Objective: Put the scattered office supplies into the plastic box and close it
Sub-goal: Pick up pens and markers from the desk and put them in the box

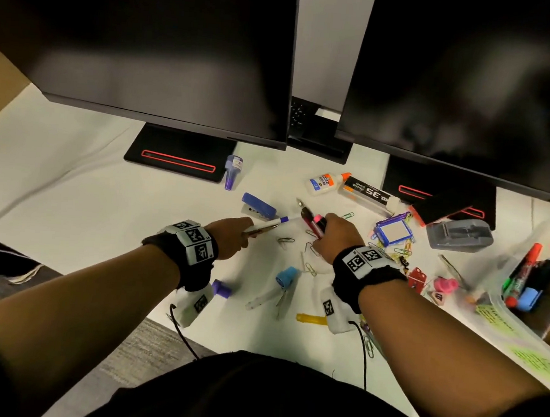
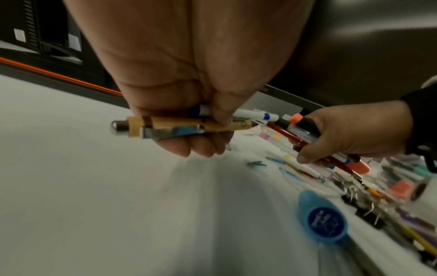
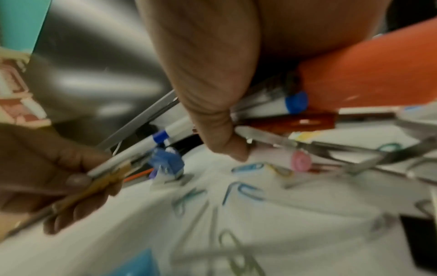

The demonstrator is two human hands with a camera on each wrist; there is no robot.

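My left hand [image 1: 247, 233] grips a tan pen [image 1: 263, 229] together with a white pen with blue trim [image 1: 282, 219]. The left wrist view shows both, the tan pen [image 2: 179, 124] and the white pen [image 2: 250, 114], held by the curled fingers of that hand [image 2: 203, 138]. My right hand [image 1: 322, 233] holds a bundle of pens [image 1: 313, 223], with a dark red pen and a pink-tipped highlighter among them. In the right wrist view, the thumb [image 3: 220, 130] pins a blue-capped white pen [image 3: 272, 106] and the red pen [image 3: 295, 122]. The clear plastic box [image 1: 489, 268] stands open at the right with markers [image 1: 524, 280] inside.
Loose on the white desk lie paper clips [image 1: 310, 250], a blue stapler [image 1: 258, 206], a glue bottle [image 1: 326, 181], a staples box [image 1: 368, 192], a grey tape dispenser [image 1: 459, 234], a blue-capped marker [image 1: 284, 278] and a purple cap [image 1: 221, 288]. Two monitors [image 1: 167, 51] overhang the back.
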